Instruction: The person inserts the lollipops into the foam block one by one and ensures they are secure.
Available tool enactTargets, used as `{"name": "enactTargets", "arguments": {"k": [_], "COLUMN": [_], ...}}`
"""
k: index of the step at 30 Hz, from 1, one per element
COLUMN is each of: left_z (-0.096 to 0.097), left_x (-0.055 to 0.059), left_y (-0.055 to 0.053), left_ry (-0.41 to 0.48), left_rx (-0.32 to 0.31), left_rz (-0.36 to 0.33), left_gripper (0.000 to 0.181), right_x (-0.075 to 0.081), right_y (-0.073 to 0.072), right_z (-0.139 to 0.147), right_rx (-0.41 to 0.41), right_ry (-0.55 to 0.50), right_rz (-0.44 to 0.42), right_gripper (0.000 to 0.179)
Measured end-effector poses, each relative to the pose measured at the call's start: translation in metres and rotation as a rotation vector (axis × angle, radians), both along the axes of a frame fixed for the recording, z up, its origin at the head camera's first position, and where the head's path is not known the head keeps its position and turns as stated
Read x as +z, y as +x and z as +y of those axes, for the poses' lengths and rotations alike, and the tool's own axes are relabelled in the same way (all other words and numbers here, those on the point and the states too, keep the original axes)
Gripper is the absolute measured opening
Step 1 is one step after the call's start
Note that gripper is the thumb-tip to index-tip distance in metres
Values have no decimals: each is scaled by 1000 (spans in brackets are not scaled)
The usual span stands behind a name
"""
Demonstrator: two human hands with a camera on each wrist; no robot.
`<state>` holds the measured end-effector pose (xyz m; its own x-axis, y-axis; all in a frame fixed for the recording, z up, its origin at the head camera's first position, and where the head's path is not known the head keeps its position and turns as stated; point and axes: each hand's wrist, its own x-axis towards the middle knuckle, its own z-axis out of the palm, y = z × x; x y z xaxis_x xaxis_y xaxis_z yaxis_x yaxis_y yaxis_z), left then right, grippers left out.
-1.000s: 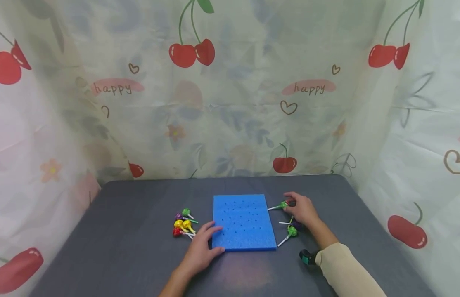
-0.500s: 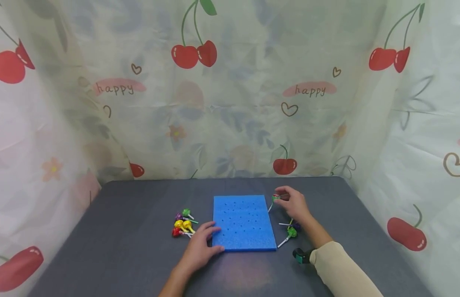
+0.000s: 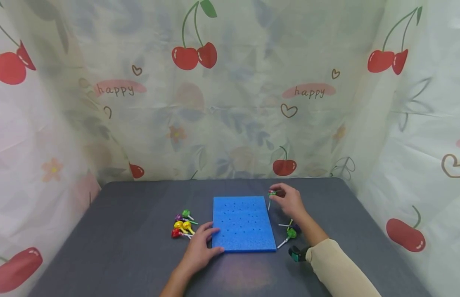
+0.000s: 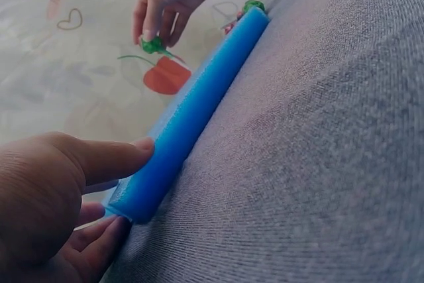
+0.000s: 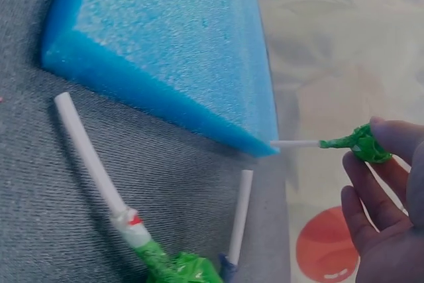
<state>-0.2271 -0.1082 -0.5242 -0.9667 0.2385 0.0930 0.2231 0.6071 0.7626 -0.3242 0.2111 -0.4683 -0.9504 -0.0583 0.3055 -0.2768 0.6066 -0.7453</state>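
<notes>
A blue foam board (image 3: 245,241) dotted with small holes lies flat on the dark grey table. My left hand (image 3: 197,251) holds its near left corner, thumb (image 4: 126,158) along the front side and fingers at the left end. Beyond the board's right edge, my right hand (image 3: 290,201) pinches a green-wrapped lollipop (image 5: 361,142) by its candy head. The white stick hangs downward in the head view, close beside the board's far right corner. That same lollipop (image 4: 152,45) shows over the board in the left wrist view.
Left of the board lie several lollipops: green (image 3: 186,213), purple (image 3: 179,217), yellow (image 3: 179,225) and red (image 3: 176,233). Right of it, another green lollipop (image 3: 291,233) lies near a dark purple one (image 3: 297,228). A cherry-print curtain (image 3: 230,123) surrounds the table (image 3: 141,255).
My right hand has moved left and away from me, bringing the lollipop toward the board's far right corner. Its stick has swung from nearly flat to pointing down. My left hand stays put.
</notes>
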Motion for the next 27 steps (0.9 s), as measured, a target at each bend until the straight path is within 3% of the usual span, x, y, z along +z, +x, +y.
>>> {"name": "enactTargets", "arguments": {"k": [12, 21, 27], "left_z": [-1, 3, 3], "left_x": [0, 2, 1], "left_y": [1, 3, 3], "left_ry": [-4, 6, -2], "left_rx": [18, 21, 18], "left_rz": [-17, -14, 38], "left_gripper": [55, 54, 53], "right_x": [13, 0, -6], "right_y": [-5, -8, -10], "right_z": [-12, -23, -31], "right_rx": [2, 1, -15], "right_ry": [-17, -40, -79], "right_rz": [79, 99, 124], "right_gripper": [27, 26, 25]}}
